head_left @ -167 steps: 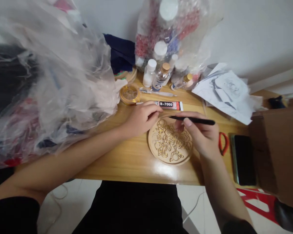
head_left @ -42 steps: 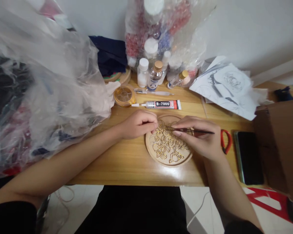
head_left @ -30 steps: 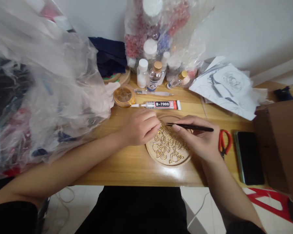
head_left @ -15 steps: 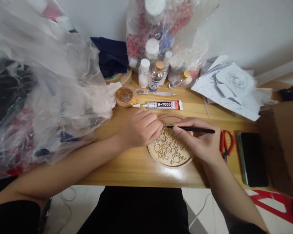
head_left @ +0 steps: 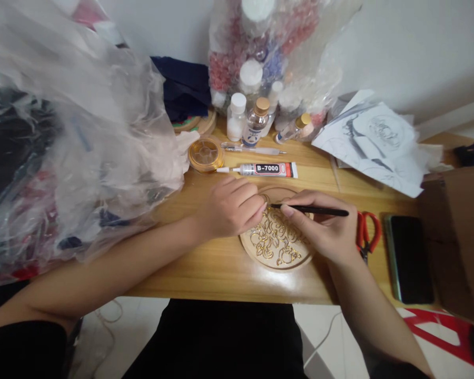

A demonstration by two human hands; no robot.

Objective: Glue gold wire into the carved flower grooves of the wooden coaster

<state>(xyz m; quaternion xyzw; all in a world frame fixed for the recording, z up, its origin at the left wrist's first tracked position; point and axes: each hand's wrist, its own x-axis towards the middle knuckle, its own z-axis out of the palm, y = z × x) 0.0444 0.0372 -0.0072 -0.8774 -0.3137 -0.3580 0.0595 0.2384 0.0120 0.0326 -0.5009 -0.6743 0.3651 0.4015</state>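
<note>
- Head view: right hand is pinching tweezers over the disc on the counter.
- Left hand is curling over its edge, hiding any grip.
- Tube is reading "B-7000"; bottle lettering is blurring.

- A pale wall rose beyond the right hand.
- A wooden table lay beneath that hand (its surface shone near the front edge).
- Pale floor tiles showed well below it.
</note>
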